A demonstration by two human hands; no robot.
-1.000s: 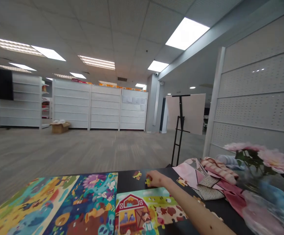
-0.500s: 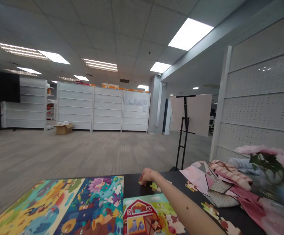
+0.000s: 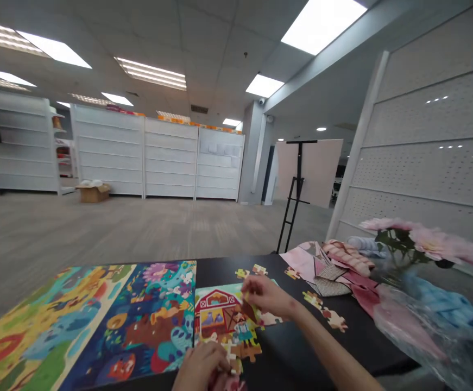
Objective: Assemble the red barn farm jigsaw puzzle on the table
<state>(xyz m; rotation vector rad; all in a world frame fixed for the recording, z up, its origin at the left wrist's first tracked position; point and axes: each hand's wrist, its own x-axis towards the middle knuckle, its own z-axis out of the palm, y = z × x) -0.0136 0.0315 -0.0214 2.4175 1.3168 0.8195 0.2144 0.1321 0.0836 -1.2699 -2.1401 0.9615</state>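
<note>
A partly assembled farm puzzle with a red barn lies on the black table. Above its right part is my right hand, fingers pinched on a brownish puzzle piece. My left hand rests at the puzzle's lower left edge, fingers curled beside joined pieces; what it holds, if anything, is hidden. Loose puzzle pieces lie to the right, and a few more lie behind the puzzle. Two finished animal pictures, a blue one and a yellow one, lie at the left.
Folded pink cloths, a vase of pink flowers, a clear plastic bag and blue fabric stand or lie at the right. Beyond the table are an easel, white shelves and a cardboard box.
My right hand has come back from the table's far edge to over the farm puzzle. My left hand has come into view. The camera has tilted down.
</note>
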